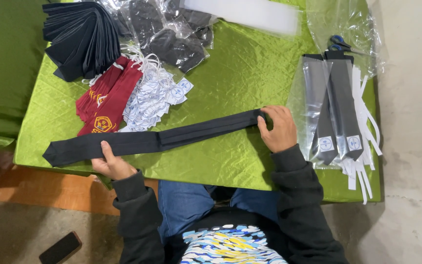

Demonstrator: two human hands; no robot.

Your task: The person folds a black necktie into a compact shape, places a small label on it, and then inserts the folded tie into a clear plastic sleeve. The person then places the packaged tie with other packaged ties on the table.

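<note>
The long black necktie [152, 139] looks soft, light and limp on the green tabletop [235, 78], so the left hand [113, 164] pinches its wide part and the right hand [279, 129] closes on its narrow end.

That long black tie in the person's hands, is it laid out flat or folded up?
Laid out flat. The black tie stretches full length across the green tablecloth, left hand near its pointed wide end, right hand at its narrow end.

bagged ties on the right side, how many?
2: bagged tie on the left and bagged tie on the right, side by side beyond the right hand. More may be hidden beneath.
</note>
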